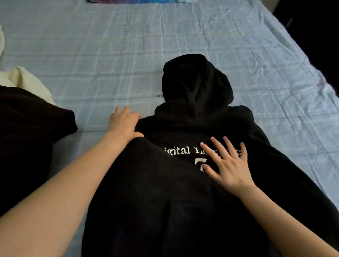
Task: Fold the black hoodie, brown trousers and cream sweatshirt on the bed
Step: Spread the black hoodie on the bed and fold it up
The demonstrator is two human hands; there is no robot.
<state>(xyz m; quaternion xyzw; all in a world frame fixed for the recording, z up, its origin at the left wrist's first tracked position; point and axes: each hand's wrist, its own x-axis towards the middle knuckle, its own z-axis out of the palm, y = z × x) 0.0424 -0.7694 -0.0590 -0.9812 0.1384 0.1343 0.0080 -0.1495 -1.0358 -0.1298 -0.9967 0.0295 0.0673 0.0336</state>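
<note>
The black hoodie (183,192) lies flat on the bed with its hood (194,80) pointing away and white lettering across the chest. Its left side is folded inward, covering the start of the lettering. My left hand (123,122) holds the folded edge at the left shoulder, fingers curled and thumb on the fabric. My right hand (229,163) rests flat on the lettering with its fingers spread. The cream sweatshirt (27,82) lies bunched at the left edge. A dark garment (27,137) lies partly over it; its colour is hard to tell.
The bed wears a light blue checked sheet (110,55), wrinkled, with open sheet beyond the hood. A colourful striped cloth (141,1) shows at the far edge. The bed's right edge (319,78) drops into dark floor.
</note>
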